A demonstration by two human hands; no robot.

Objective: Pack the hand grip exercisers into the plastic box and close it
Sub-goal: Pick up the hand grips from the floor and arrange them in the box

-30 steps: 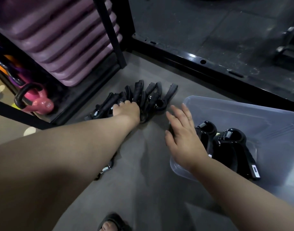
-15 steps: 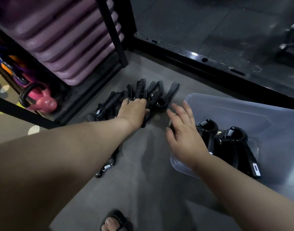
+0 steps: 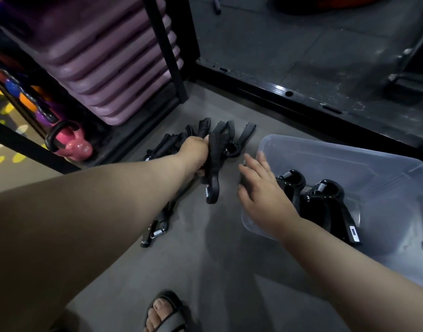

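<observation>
The left hand (image 3: 194,152) grips one exerciser (image 3: 212,174), lifted from the pile (image 3: 228,133) on the floor. The right hand (image 3: 260,195), fingers straight, lies over the box (image 3: 349,155) corner, beside the packed pair (image 3: 325,207). A kettlebell (image 3: 72,146) sits far left.

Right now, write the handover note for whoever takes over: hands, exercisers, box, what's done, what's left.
Left hand: grips one black exerciser at the floor pile.
Right hand: open, at the left rim of the plastic box.
Done: two exercisers lie in the box.
To do: pack the held one, the pile and the stray exerciser beside the left forearm, then close the box. No lid is in view.
</observation>
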